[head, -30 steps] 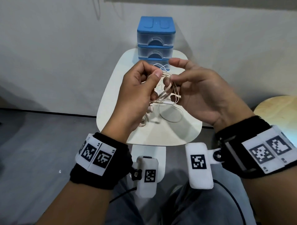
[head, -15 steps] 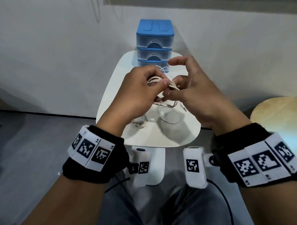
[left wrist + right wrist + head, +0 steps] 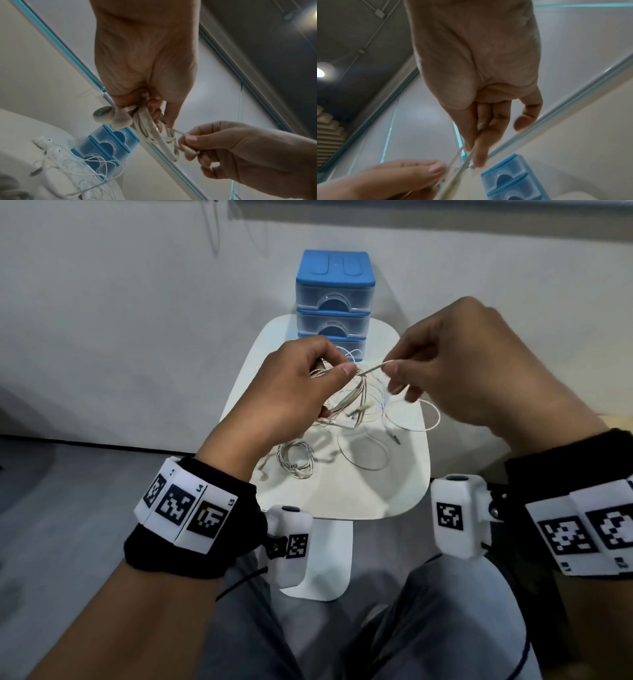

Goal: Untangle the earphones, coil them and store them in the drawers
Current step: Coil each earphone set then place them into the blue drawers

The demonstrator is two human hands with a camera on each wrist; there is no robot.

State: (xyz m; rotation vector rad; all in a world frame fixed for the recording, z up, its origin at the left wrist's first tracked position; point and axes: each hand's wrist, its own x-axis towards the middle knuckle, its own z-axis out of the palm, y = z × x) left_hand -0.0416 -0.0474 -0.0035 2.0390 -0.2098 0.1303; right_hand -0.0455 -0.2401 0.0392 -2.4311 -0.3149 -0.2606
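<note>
A beige earphone cable [image 3: 346, 402] is bunched in loops in my left hand [image 3: 337, 368], which grips it above the white table [image 3: 394, 494]; the two earbuds [image 3: 111, 117] stick out below that fist. My right hand [image 3: 390, 369] pinches one strand [image 3: 371, 368] of the same cable between thumb and forefinger, pulled taut just right of the left thumb. The pinch shows again in the right wrist view [image 3: 471, 157]. The blue three-drawer unit [image 3: 334, 302] stands at the table's far edge with its drawers closed.
A second coiled beige earphone [image 3: 296, 462] lies on the table near my left wrist. Loose white earphone cable [image 3: 364, 455] loops across the middle, with more white earphones [image 3: 56, 152] in front of the drawers. A wooden stool [image 3: 616, 422] stands at the right.
My hands have drawn apart. The right hand, which was close against the bundle, now pulls one strand out to the right while the left keeps hold of the loops.
</note>
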